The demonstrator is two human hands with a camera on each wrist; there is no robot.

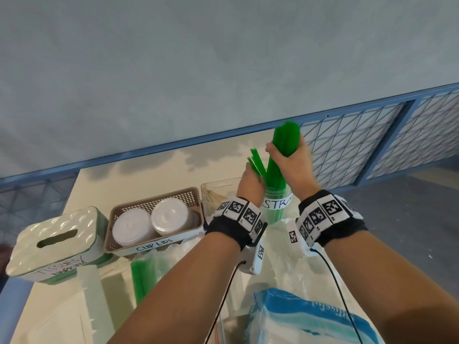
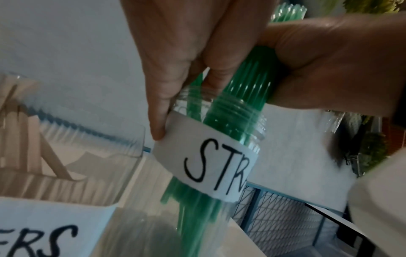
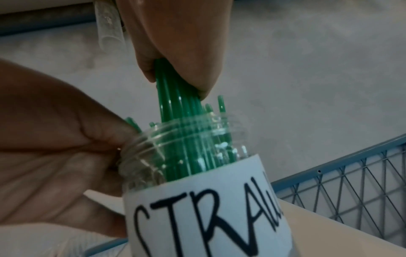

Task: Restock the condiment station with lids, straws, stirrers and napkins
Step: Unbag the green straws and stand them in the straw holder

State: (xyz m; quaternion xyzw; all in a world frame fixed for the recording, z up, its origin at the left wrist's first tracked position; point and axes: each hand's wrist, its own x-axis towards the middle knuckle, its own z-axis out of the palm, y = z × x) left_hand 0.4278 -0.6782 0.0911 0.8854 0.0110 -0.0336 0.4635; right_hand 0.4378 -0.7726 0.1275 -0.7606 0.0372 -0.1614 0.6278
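The straws (image 1: pixel 285 142) are smooth green plastic with a slight gloss, faintly translucent where light catches them. The jar (image 3: pixel 175 147) holding them is clear glossy plastic with a ridged threaded neck, wrapped in a matt white paper label (image 3: pixel 204 213) with black marker lettering. The stirrers (image 2: pixel 26 156) look like pale bare wood, standing in a clear plastic box (image 2: pixel 87 165). The lids (image 1: pixel 151 219) are translucent whitish plastic, stacked in a tan plastic basket (image 1: pixel 154 197) with a perforated wall. The tissue box (image 1: pixel 57 242) has a shiny dimpled finish. The tabletop (image 1: pixel 139 180) is smooth, cream and matt.
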